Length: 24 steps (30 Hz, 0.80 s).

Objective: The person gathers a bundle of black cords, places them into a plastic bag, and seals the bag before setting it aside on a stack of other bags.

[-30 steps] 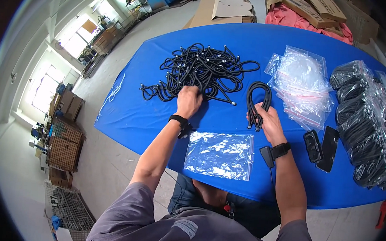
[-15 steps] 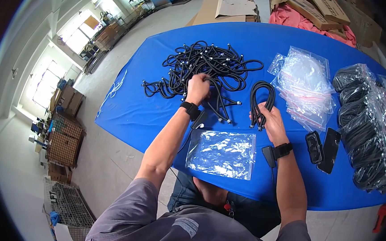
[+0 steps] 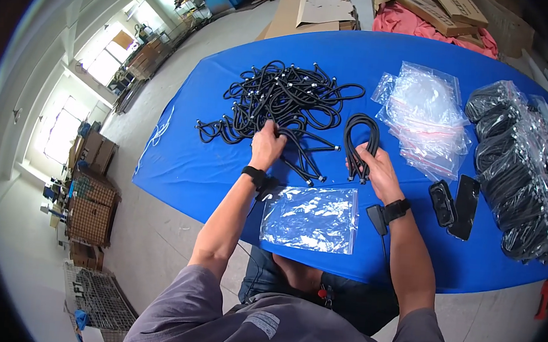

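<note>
In my right hand [image 3: 379,173] is a folded bundle of black cords [image 3: 374,135], its loop pointing away from me and its tipped ends toward me. My left hand [image 3: 267,146] is at the near edge of a tangled pile of black cords [image 3: 292,90] with silvery end fittings. Its fingers are closed on a black cord [image 3: 299,152] there; the fingertips are partly hidden. Several cord ends fan out to the right of this hand. Nearer me a clear zip bag [image 3: 310,219] lies flat, just in front of my left wrist.
Right of the bundle lies a stack of clear zip bags [image 3: 421,111]. Bagged black cords [image 3: 518,175] line the right end of the blue-covered table [image 3: 186,152]. A black case [image 3: 442,203] and a dark phone-like slab [image 3: 465,206] lie before them. Cables hang from both wrist straps.
My left hand has drawn back a little toward me and to the left, at the pile's near edge. My right hand still holds the bundle. The whole view has shifted slightly.
</note>
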Each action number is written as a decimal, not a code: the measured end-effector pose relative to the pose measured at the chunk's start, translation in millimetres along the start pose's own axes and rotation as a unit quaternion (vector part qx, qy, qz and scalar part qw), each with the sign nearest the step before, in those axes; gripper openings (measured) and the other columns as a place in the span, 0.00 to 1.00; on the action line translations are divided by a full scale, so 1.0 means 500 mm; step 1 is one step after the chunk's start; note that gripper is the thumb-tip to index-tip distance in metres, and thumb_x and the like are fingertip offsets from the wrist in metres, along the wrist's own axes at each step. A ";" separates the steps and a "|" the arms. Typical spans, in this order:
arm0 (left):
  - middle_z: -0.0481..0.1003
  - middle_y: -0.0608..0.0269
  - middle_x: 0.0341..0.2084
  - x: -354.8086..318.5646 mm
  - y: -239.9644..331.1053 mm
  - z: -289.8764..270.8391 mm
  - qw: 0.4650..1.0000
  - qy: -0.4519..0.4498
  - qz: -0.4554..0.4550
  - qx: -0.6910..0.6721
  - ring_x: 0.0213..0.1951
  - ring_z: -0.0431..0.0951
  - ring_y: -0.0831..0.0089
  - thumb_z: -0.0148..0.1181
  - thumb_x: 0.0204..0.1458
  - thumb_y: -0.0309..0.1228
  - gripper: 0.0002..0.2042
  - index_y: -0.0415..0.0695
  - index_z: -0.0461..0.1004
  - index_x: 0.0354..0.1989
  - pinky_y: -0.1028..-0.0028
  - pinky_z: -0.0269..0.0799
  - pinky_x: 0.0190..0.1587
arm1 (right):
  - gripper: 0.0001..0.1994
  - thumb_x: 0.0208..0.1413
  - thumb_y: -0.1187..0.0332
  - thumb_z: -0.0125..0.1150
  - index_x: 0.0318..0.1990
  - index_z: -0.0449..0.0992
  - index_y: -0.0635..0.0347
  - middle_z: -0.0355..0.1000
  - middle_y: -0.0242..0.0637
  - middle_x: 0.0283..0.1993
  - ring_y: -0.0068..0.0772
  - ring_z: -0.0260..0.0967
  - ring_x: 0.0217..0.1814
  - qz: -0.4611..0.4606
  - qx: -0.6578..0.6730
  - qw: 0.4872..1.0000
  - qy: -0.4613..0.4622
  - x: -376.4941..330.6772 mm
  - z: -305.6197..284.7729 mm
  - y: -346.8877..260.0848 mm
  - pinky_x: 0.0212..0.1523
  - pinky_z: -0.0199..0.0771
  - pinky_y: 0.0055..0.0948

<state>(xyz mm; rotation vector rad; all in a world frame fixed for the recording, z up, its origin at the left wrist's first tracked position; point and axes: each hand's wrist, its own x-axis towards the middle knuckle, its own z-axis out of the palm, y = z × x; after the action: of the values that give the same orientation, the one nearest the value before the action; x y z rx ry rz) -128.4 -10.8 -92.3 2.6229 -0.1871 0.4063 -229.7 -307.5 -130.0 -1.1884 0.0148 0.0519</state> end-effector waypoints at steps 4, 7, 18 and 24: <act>0.79 0.49 0.30 0.014 0.116 -0.073 0.977 -0.014 0.037 -0.211 0.33 0.81 0.54 0.63 0.48 0.31 0.17 0.40 0.73 0.47 0.60 0.74 0.38 | 0.11 0.70 0.62 0.54 0.43 0.74 0.61 0.78 0.38 0.36 0.26 0.77 0.36 -0.001 -0.004 1.000 -0.010 -0.009 0.005 -0.001 0.36 0.77 0.26; 0.77 0.57 0.29 0.011 0.196 -0.117 0.977 -0.074 0.046 -0.193 0.30 0.78 0.67 0.65 0.48 0.28 0.19 0.40 0.74 0.51 0.68 0.72 0.36 | 0.11 0.70 0.62 0.54 0.42 0.74 0.60 0.78 0.38 0.36 0.26 0.77 0.36 -0.007 0.000 1.000 -0.006 -0.011 0.000 -0.003 0.36 0.77 0.26; 0.77 0.64 0.35 0.032 0.195 -0.097 0.875 -0.212 -0.052 -0.432 0.32 0.76 0.76 0.66 0.52 0.21 0.24 0.38 0.70 0.59 0.75 0.74 0.38 | 0.11 0.69 0.60 0.58 0.41 0.76 0.59 0.77 0.33 0.33 0.20 0.73 0.32 -0.022 -0.025 0.999 -0.023 -0.012 0.003 0.001 0.33 0.71 0.23; 0.77 0.64 0.36 0.006 0.258 -0.108 0.836 -0.253 -0.021 -0.486 0.37 0.79 0.75 0.65 0.54 0.20 0.24 0.39 0.69 0.61 0.73 0.77 0.44 | 0.11 0.68 0.60 0.58 0.41 0.76 0.59 0.77 0.32 0.33 0.20 0.73 0.32 -0.031 -0.026 0.997 -0.058 -0.018 0.014 -0.002 0.33 0.73 0.24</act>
<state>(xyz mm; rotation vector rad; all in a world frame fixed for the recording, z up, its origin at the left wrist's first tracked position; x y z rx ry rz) -165.4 -98.5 10.5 1.6453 -0.3841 -0.3564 -238.8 -301.9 -126.0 -1.2352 -0.1262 0.0670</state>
